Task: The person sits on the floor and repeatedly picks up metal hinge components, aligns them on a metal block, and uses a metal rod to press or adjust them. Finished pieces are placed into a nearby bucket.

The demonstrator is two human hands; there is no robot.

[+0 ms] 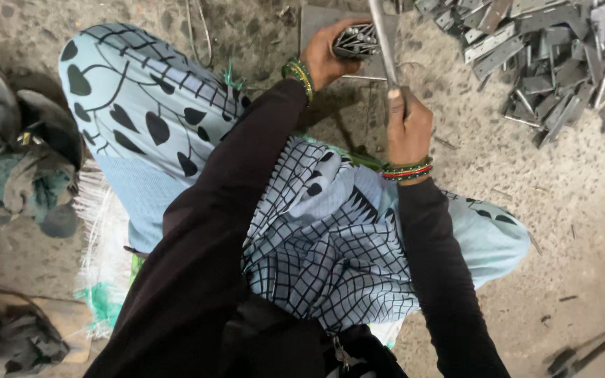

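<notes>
Two hands busy over the floor. Left hand grip closed around a bundle of thin grey metal pieces, long axis roughly horizontal, ends pointing right. Right hand grip closed on a metal rod, near-vertical, leaning up-left across the bundle. Heap of metal strips lies further right.

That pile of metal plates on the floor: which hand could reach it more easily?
Probably the right hand: the pile of metal plates lies on its side. But it grips a metal rod, and the left hand grips a bundle of metal pieces.
</notes>
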